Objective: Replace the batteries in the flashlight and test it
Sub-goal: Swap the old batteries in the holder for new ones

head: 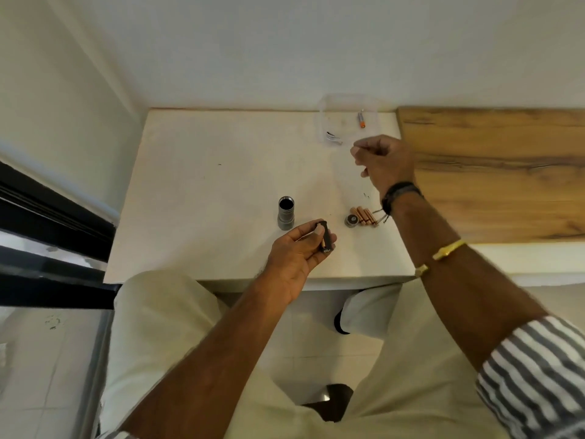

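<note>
The left hand [297, 258] grips a black battery holder [326, 238] over the table [205, 185] just beside the upright flashlight [286, 213], while the right hand [384, 163] hovers with curled fingers near a tub [326, 106], its contents impossible to tell, above the batteries [367, 216] and cap [352, 220].

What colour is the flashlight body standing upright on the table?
The flashlight body is metallic grey with a dark open top; the head view shows it.

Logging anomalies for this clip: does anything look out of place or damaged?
Nothing stands out. The flashlight body stands upright and open, its cap and loose batteries lie together, and one battery sits in the clear container.
</note>
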